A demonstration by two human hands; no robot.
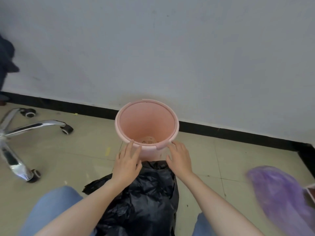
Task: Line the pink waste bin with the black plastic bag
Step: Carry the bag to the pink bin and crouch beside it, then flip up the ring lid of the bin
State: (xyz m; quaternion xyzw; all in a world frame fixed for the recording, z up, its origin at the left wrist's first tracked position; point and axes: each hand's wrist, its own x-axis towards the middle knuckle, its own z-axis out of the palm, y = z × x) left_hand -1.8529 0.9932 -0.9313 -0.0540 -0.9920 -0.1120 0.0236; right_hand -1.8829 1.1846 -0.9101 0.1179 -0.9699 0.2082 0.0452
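Note:
The pink waste bin (pixel 147 124) stands upright on the tiled floor against the wall, with a loose ring on its rim and nothing lining it. A crumpled black plastic bag (pixel 144 198) lies on the floor between my knees, just in front of the bin. My left hand (pixel 127 163) hovers over the bag with fingers spread, its fingertips touching the bin's near rim. My right hand (pixel 179 158) is also spread, its fingertips at the rim's near right side. Neither hand holds anything.
A chrome office-chair base (pixel 20 133) with castors stands on the floor at the left. A purple plastic bag (pixel 281 198) lies at the right, beside a small pink-edged object (pixel 311 193). A black skirting (pixel 238 133) runs along the white wall behind the bin.

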